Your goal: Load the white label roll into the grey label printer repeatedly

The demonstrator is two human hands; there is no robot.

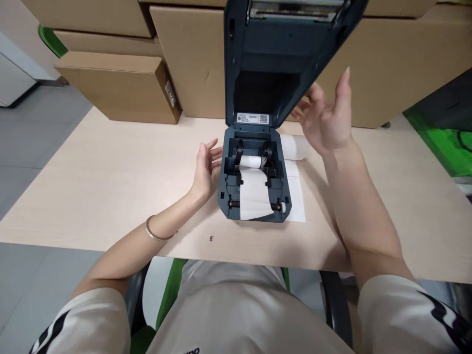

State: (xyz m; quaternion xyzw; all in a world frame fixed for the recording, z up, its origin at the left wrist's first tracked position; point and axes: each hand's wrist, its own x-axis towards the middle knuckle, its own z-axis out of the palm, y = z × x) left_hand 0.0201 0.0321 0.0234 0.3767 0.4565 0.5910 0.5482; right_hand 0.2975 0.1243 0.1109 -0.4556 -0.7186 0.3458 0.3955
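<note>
A dark grey label printer (225, 194) stands on the light wooden table (92, 196) with its lid (273, 54) swung up and open. Inside it a white paper roll (251, 162) sits between black holders, and its paper strip runs forward to the front edge. My left hand (205, 167) rests open beside the printer's left wall, fingers spread. My right hand (326, 115) is raised and open next to the right edge of the lid, fingers stretched, holding nothing. A second white paper roll (295, 146) lies behind the printer at its right, with a sheet spread under it.
Several cardboard boxes (121, 88) are stacked along the far side of the table, close behind the printer. A green chair frame shows below the table's near edge. A small dark speck (211, 238) lies on the table near the front.
</note>
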